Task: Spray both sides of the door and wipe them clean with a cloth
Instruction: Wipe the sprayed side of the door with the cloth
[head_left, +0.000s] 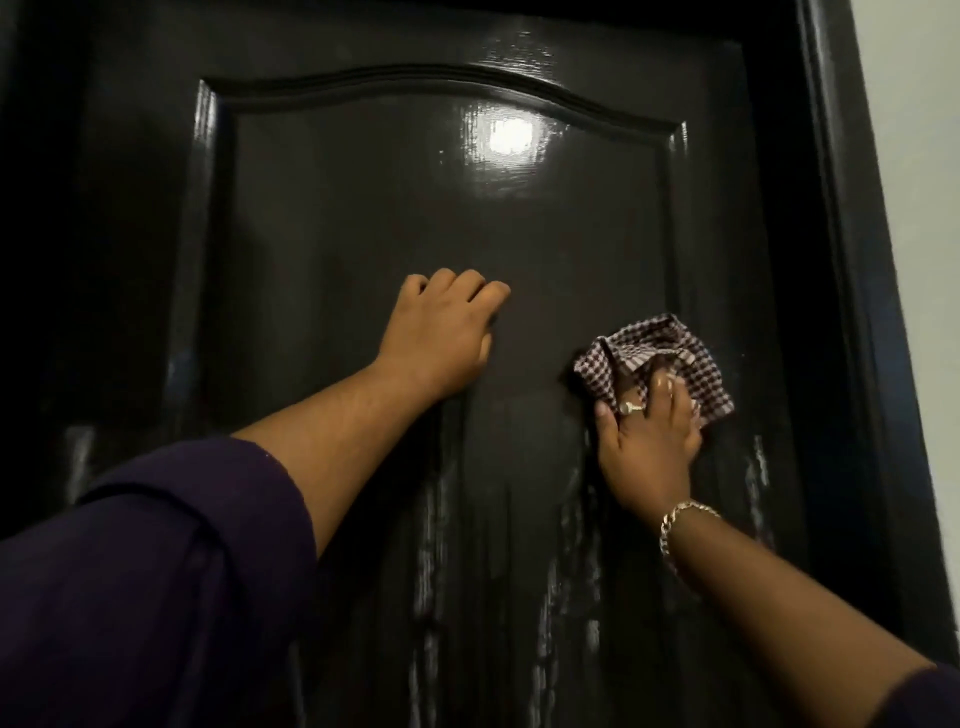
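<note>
The dark glossy door (363, 218) fills the view, with a raised arched panel and pale wet streaks running down its lower part. My right hand (647, 441) grips a bunched brown-and-white checked cloth (680, 358) and holds it against the right side of the panel. It wears a ring and a gold bracelet. My left hand (441, 338) rests against the middle of the panel with its fingers curled, and nothing shows in it. No spray bottle is in view.
The dark door frame (841, 260) runs down the right side, with a pale wall (919, 156) beyond it. A lamp's bright reflection (511, 137) shines on the upper panel. My purple sleeve (145, 582) covers the lower left.
</note>
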